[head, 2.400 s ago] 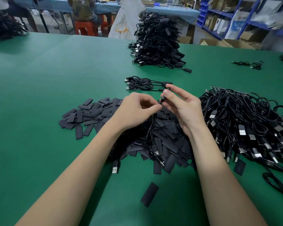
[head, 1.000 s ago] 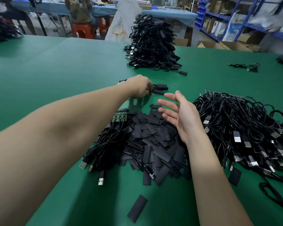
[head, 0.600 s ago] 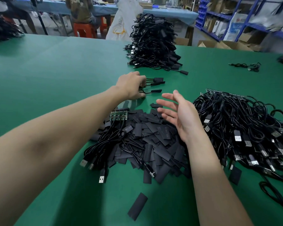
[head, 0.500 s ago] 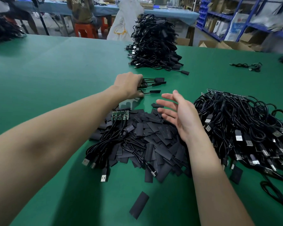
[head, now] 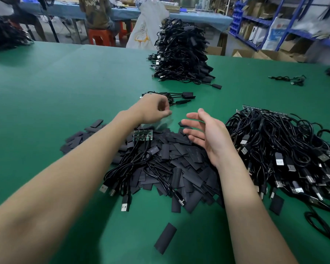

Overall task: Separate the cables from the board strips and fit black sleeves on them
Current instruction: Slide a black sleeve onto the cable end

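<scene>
The left hand point(head: 152, 109) hovers mid-frame over the green worktop point(head: 55, 92), its grip loosely curled and holding nothing, just below a few sleeved cables point(head: 171, 98). The right hand point(head: 208, 136) hangs beside it, grip wide and empty. Beneath them lies a heap of black sleeves point(head: 179, 159) bearing a small green board strip point(head: 143, 134) with cables. At right sits a tangled cable pile point(head: 286, 149).
</scene>
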### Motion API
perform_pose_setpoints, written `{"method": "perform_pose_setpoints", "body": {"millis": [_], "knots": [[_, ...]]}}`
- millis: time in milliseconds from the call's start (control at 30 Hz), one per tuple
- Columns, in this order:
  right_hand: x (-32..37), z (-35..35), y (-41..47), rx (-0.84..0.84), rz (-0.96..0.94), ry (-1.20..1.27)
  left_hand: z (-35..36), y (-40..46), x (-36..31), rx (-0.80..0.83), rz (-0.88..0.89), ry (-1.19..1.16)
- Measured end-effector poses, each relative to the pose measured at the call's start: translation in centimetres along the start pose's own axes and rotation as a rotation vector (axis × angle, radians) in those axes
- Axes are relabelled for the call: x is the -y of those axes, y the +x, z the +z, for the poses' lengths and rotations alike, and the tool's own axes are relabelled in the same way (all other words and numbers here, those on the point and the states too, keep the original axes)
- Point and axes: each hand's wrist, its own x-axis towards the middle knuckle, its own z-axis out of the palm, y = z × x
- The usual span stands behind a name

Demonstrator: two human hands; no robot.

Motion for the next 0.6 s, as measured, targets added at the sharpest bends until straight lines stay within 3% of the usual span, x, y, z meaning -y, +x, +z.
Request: {"method": "perform_pose_setpoints", "body": {"millis": [167,433,533,600], "knots": [[0.0,0.4,0.0,0.013,-0.015,-0.078,-1.2,-4.7,-0.2,-0.199,-0.132,-0.124],[-1.0,2.2,-0.4,0.051,-0.133,-0.316,-0.3,-7.5,-0.2,-0.12,-0.23,0.174],[-1.3,3.2,-0.7,0.077,-0.179,-0.398,-0.5,-7.4,-0.8,-0.234,-0.189,0.043],[-1.3,4.0,-0.9,0.135,-0.161,-0.307,-0.5,-7.2,-1.6,-0.306,-0.144,-0.09]]}}
